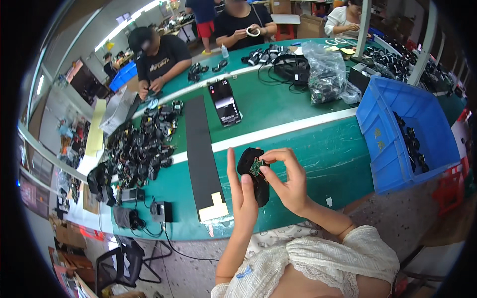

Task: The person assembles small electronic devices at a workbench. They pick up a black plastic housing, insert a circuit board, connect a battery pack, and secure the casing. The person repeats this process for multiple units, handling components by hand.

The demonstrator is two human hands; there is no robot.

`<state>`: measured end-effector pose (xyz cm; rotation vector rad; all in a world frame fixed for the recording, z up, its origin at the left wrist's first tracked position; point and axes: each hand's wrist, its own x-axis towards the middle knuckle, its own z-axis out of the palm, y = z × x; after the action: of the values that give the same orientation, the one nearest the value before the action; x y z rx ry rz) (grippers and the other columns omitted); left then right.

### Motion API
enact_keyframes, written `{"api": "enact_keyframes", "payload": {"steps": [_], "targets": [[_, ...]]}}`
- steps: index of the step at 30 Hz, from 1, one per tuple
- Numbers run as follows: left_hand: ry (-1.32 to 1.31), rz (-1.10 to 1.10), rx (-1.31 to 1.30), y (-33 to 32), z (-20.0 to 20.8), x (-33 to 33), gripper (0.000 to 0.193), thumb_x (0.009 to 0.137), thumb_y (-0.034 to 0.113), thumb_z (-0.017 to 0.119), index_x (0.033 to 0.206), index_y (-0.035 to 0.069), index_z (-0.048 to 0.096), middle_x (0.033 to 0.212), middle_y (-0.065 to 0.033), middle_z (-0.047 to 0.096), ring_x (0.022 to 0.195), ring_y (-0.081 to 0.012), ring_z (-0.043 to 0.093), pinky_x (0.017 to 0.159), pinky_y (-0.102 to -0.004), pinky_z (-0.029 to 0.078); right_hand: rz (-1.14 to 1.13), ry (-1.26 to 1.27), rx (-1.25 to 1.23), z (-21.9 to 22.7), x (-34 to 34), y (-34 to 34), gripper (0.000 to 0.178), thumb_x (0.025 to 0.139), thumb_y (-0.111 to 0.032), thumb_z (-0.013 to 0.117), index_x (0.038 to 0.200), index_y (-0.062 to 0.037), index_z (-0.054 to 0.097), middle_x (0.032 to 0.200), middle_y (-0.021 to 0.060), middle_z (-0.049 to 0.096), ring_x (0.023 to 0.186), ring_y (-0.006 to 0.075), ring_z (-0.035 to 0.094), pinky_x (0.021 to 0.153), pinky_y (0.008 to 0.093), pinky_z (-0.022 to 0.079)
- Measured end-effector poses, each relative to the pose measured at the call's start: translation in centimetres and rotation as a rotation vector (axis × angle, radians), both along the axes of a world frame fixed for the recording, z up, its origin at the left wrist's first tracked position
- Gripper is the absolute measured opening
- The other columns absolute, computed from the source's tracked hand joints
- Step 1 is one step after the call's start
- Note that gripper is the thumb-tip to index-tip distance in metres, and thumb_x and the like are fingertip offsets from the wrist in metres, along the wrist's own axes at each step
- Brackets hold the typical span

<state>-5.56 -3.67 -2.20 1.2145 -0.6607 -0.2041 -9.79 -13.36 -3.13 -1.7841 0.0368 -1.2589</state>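
The left hand (242, 191) cradles a black oval housing (254, 175) from its left side, the index finger and thumb stretched upward alongside it rather than curled over it. The right hand (287, 179) comes in from the right with its thumb and forefinger pinched narrowly on a small green circuit board (256, 166), which sits against the upper face of the housing. Both are held just above the near edge of the green counter (318, 149), close to the person's body.

To the left of the hands a long black strip (199, 149) lies lengthways on the counter, with a pale yellow piece (214, 208) at its near end. Further left is a heap of black parts (141, 149) with tangled cables. Beyond the strip a dark phone-like device (225, 103) lies flat. A white stripe (278, 130) runs across the counter between the near and far halves. On the right a blue plastic bin (392, 129) holds a few black parts along its inner wall, and behind it stands a clear plastic bag (325, 74) filled with dark pieces.

Across the counter, a person in a black shirt (161, 57) bends over their work, and another person holds a white ring (253, 31) in both hands.
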Motion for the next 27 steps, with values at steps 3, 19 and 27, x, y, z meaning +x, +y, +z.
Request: {"api": "enact_keyframes", "payload": {"steps": [3,19,27], "targets": [[0.085,-0.258,-0.062,0.5,-0.1,0.3,0.055,0.092,0.014,0.043,0.139,0.001,0.019,0.134,-0.0168,0.037,0.119,-0.0218,0.042,0.097,-0.0304,0.034,0.091,-0.035,0.126,0.4,-0.2,-0.1,0.021,0.076,0.004,0.062,0.095,-0.0009,0.055,0.089,0.0096,0.057,0.078,0.0185,0.056,0.069,0.0271,0.045],[-0.744,-0.007,0.153,1.6,1.0,2.5,0.066,0.059,0.012,0.081,0.117,0.006,0.049,0.116,-0.0146,0.051,0.107,-0.0267,0.053,0.084,-0.0349,0.049,0.481,0.062,0.101,2.7,-3.8,-1.6,0.021,0.076,0.001,0.063,0.096,-0.001,0.056,0.09,0.0077,0.055,0.085,0.0161,0.056,0.076,0.0281,0.045],[-0.777,0.168,-0.099,0.5,-0.6,2.9,0.066,0.062,0.012,0.08,0.118,0.01,0.045,0.12,-0.0216,0.046,0.092,-0.0228,0.055,0.067,-0.0269,0.05,0.433,0.033,0.058,3.3,-3.8,-0.4,0.02,0.075,0.003,0.063,0.093,-0.0002,0.057,0.088,0.0075,0.055,0.076,0.0151,0.053,0.069,0.0259,0.044]]}}
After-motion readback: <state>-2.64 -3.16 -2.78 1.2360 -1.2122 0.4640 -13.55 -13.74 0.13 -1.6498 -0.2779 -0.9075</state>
